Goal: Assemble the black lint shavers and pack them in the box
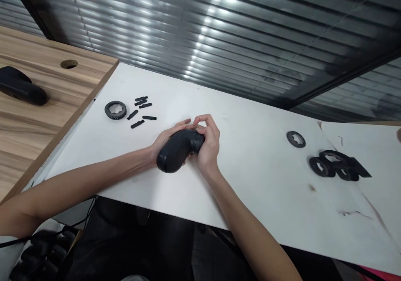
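A black, rounded, bent device (pixel 178 150) is held between both hands above the white table (pixel 250 181). My left hand (pixel 163 142) supports it from behind and beneath, most of its fingers hidden by the device. My right hand (pixel 209 145) wraps around its narrower right end, with the index finger bent at the top. To the upper left of the hands lie several small black strips (pixel 137 124), and beside them a black ring (pixel 106 110) with a notched opening.
Black rings (pixel 321 167) and a dark flat piece (pixel 360 167) lie at the right, near a separate ring (pixel 291 139). Another black device (pixel 23 88) rests on the wooden table (pixel 37 126). Slatted blinds (pixel 188 30) stand behind. Dark objects (pixel 44 251) fill a box at lower left.
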### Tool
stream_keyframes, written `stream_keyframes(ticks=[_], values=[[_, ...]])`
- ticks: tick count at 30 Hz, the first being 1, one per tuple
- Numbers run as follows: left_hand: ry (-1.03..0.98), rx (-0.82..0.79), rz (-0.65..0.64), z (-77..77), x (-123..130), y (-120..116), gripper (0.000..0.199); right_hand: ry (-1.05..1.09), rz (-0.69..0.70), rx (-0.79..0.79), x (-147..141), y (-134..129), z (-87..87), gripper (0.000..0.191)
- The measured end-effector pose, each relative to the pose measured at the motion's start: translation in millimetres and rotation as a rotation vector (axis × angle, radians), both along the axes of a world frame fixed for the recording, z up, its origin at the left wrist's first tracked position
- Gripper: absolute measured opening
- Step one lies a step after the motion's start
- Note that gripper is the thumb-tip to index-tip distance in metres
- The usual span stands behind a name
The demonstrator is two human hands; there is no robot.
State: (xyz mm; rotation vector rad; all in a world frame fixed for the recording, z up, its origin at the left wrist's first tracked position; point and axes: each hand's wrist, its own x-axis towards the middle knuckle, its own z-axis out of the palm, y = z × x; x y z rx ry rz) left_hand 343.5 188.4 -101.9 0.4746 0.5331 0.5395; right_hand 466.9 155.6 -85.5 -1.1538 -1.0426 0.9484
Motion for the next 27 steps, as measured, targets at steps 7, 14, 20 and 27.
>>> stream_keyframes(ticks=[7,14,20,27], values=[[0.003,-0.054,0.011,-2.8,-0.5,-2.8,0.029,-0.151,0.167,0.116,9.6,4.3,-5.4,0.013],[0.046,-0.081,-0.076,-1.4,-2.1,0.5,0.044,-0.408,0.111,0.238,15.0,0.3,-14.2,0.014],[0.064,0.134,0.004,3.4,-3.0,1.3,0.052,-0.345,-0.03,0.267,16.8,7.8,-11.5,0.021],[0.19,0.52,0.234,5.6,-18.2,15.1,0.074,-0.255,0.234,-0.049,31.0,11.6,-7.8,0.052]])
